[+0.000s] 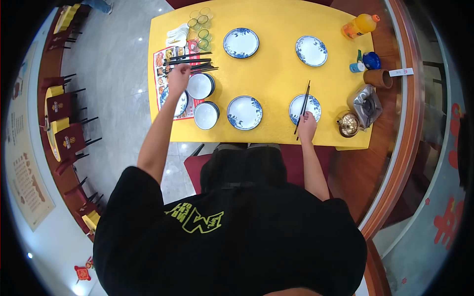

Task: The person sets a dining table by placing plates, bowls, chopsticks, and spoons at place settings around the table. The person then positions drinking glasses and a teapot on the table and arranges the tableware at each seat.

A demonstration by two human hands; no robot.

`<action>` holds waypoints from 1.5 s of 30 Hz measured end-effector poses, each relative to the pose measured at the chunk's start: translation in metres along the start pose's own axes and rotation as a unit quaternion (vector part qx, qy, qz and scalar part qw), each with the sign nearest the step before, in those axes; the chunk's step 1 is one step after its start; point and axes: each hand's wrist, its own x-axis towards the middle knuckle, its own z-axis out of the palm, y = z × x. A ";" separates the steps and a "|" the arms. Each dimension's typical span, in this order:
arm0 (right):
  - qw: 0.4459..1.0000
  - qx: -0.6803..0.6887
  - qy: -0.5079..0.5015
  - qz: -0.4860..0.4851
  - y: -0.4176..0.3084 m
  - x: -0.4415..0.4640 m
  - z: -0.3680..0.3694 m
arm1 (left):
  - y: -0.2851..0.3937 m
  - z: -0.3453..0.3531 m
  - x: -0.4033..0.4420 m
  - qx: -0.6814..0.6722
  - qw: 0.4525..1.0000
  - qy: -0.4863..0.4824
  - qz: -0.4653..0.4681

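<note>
My right hand (307, 124) is closed around a pair of dark chopsticks (306, 97), which lie slantwise over the blue-and-white plate (297, 105) at the near right. At the left side of the table, my left hand (179, 74) is closed at the ends of several dark chopsticks (201, 67); its fingertips are partly hidden. More dark chopsticks (190, 56) lie just beyond it. Below that hand are a stack of white bowls (199, 87), a second bowl stack (206, 116) and stacked patterned plates (181, 104), partly covered by my forearm.
On the yellow table (271, 69) are three more plates, including one at the near middle (244, 113). White spoons (177, 36) and several glasses (203, 33) stand far left. An orange drink bottle (360, 26), gold kettle (348, 124) and portable stove (365, 106) line the right edge.
</note>
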 end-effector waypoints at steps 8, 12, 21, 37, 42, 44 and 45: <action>0.996 0.062 0.066 -0.026 -0.033 -0.018 -0.028 | -0.075 0.019 0.097 0.388 0.851 -0.296 0.194; 0.994 0.071 0.077 -0.007 -0.049 -0.039 -0.037 | -0.090 0.026 0.107 0.436 0.802 -0.306 0.271; 0.995 0.086 0.051 -0.020 -0.075 -0.053 -0.022 | -0.100 0.020 0.095 0.417 0.816 -0.279 0.287; 0.830 0.414 0.055 -0.370 -0.388 -0.026 -0.193 | -0.093 0.016 0.079 0.308 0.902 -0.160 0.257; 0.605 0.714 -0.071 -0.345 -0.466 -0.059 -0.278 | -0.080 -0.007 0.085 0.231 0.917 -0.047 0.322; 0.608 0.708 -0.085 -0.349 -0.471 -0.057 -0.273 | -0.043 -0.035 0.073 0.175 0.927 0.031 0.331; 0.609 0.703 -0.093 -0.355 -0.473 -0.060 -0.272 | -0.029 -0.045 0.071 0.136 0.924 0.085 0.347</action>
